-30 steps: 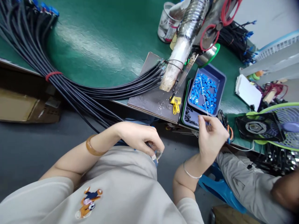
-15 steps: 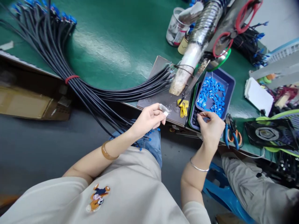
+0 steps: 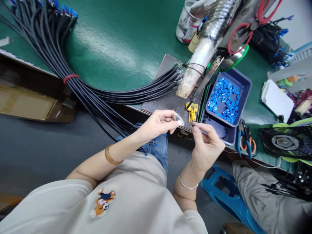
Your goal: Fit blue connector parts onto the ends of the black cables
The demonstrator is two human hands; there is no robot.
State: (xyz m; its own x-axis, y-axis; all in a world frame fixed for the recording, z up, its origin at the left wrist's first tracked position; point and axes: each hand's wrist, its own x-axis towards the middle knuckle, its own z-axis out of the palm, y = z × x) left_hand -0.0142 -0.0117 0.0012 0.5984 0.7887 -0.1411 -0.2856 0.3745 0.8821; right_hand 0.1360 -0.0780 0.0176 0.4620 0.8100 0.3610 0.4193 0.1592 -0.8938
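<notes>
My left hand (image 3: 161, 123) is closed in a pinch over the near edge of the bench, with something whitish-grey (image 3: 179, 119) at its index and thumb tips. Whether that is a finger covering or a held piece, I cannot tell. Just right of it, my right hand (image 3: 207, 143) pinches a small black piece (image 3: 193, 126) between thumb and index finger. The two sets of fingertips are close but apart. Beyond my right hand, a lower tray (image 3: 225, 138) contains small black pieces, and an upper tray (image 3: 245, 94) contains many blue connectors (image 3: 223, 97).
Black cables (image 3: 85, 89) tied with a red band run across the bench edge to a dark board (image 3: 168, 61). Yellow blades (image 3: 192, 112) lie on it below a silver duct (image 3: 192, 71). Pliers (image 3: 246, 141) rest at right. Beside a blue stool (image 3: 219, 185) is another person's leg (image 3: 255, 188).
My right hand has moved left from the lower tray toward my left hand, with a small black piece now visible at its fingertips. My left hand has shifted slightly right.
</notes>
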